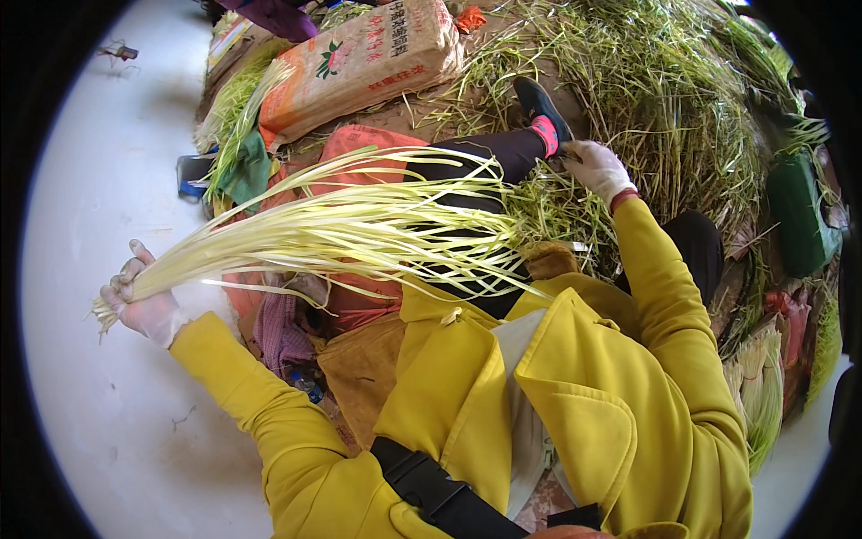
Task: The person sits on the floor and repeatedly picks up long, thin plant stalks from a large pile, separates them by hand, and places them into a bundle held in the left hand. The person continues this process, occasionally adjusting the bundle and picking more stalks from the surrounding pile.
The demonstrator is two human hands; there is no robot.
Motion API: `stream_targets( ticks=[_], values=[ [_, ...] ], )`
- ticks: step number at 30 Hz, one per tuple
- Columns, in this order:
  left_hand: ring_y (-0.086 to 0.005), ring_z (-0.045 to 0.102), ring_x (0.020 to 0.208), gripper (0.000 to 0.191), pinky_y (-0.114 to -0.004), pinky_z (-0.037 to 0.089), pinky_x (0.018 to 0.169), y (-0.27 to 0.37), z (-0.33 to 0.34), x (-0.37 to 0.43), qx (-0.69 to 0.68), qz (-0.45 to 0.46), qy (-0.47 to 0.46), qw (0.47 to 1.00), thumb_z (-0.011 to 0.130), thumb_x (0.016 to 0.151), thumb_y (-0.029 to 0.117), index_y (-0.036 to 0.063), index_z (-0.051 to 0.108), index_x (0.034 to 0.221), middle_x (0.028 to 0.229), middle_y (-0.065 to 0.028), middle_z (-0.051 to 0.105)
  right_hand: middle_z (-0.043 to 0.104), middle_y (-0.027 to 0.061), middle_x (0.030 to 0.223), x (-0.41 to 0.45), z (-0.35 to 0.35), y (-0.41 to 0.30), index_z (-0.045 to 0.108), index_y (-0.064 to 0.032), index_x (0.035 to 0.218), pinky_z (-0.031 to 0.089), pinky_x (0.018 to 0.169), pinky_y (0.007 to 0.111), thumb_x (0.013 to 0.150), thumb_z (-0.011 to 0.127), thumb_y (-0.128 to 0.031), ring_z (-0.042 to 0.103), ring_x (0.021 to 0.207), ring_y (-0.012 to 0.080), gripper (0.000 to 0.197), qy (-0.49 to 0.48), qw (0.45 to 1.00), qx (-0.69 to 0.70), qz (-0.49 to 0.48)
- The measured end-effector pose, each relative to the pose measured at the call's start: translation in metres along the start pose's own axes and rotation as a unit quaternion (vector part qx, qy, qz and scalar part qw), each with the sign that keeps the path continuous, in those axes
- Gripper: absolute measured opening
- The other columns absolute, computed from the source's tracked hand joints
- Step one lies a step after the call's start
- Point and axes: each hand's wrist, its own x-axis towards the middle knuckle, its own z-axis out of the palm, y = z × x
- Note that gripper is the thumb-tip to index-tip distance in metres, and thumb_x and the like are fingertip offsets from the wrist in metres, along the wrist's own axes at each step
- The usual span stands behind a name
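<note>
My left hand (145, 303), in a thin whitish glove, grips a bundle of yellow chives (337, 222) by its pale root end. The long leaves fan out to the right across my dark-trousered leg and a red sack. Further right, my right hand (599, 168), also gloved, is held beside a dark shoe (539, 101) and a pink sock, above withered leaf scraps (566, 209). Its fingertips are drawn together near something brownish. Whether they pinch a scrap I cannot tell.
A large woven sack (363, 67) bearing print lies ahead, with more chives (249, 114) beside it. Discarded leaves (653, 114) are heaped at the right. Tied chive bundles (761, 384) stand at lower right. A white wall or sheet (108, 168) borders the left. Part of another person's purple clothing (283, 17) shows above.
</note>
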Motion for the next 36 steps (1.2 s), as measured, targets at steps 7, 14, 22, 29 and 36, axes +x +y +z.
stream_targets(
  ticks=[7,14,22,29,36],
  values=[
    [-0.0174,0.044,0.055,0.030,-0.052,0.037,0.100,0.009,0.000,0.002,0.028,-0.005,-0.018,0.999,0.054,0.082,0.019,0.0062,0.046,0.056,0.051,-0.0038,0.041,0.064,0.0172,0.100,0.005,0.001,-0.108,0.057,-0.0007,0.115,0.049,0.079,0.030,0.084,0.065,-0.028,0.062,0.092,0.0208,0.042,-0.102,0.949,0.243,-0.176],
    [-0.0174,0.045,0.055,0.031,-0.052,0.038,0.098,0.011,-0.007,0.002,0.001,-0.033,-0.038,0.999,0.054,0.082,0.019,0.0075,0.046,0.055,0.049,-0.0012,0.039,0.064,0.0161,0.073,-0.017,0.048,-0.100,0.059,-0.0028,0.085,0.051,0.061,0.042,0.084,0.053,-0.017,0.064,0.071,0.0344,0.016,-0.026,0.976,-0.083,-0.199],
    [-0.0187,0.047,0.056,0.032,-0.053,0.040,0.097,0.002,0.006,0.019,0.021,0.011,0.019,1.000,0.054,0.083,0.017,0.0081,0.042,0.054,0.048,-0.0023,0.036,0.063,0.0205,0.107,-0.015,0.064,-0.008,0.065,-0.0014,0.103,0.049,0.084,0.039,0.086,0.049,-0.012,0.062,0.099,0.0317,0.026,-0.273,0.946,-0.144,0.103],
    [-0.0192,0.046,0.055,0.031,-0.054,0.041,0.096,-0.004,0.021,0.027,0.063,0.022,0.031,0.997,0.054,0.082,0.016,0.0083,0.040,0.055,0.048,-0.0030,0.036,0.066,0.0161,0.088,-0.013,0.046,-0.043,0.064,0.0010,0.101,0.049,0.074,0.036,0.078,0.067,-0.029,0.062,0.076,0.0287,0.038,-0.186,0.957,0.220,-0.031],
    [-0.0183,0.047,0.055,0.033,-0.053,0.042,0.095,0.001,0.030,0.019,0.114,0.047,0.050,0.991,0.053,0.082,0.016,0.0100,0.038,0.053,0.049,-0.0031,0.036,0.066,0.0169,0.092,-0.021,0.057,-0.073,0.064,-0.0023,0.100,0.047,0.079,0.035,0.082,0.062,-0.027,0.063,0.085,0.0300,0.030,-0.249,0.943,0.218,-0.020]
  ],
)
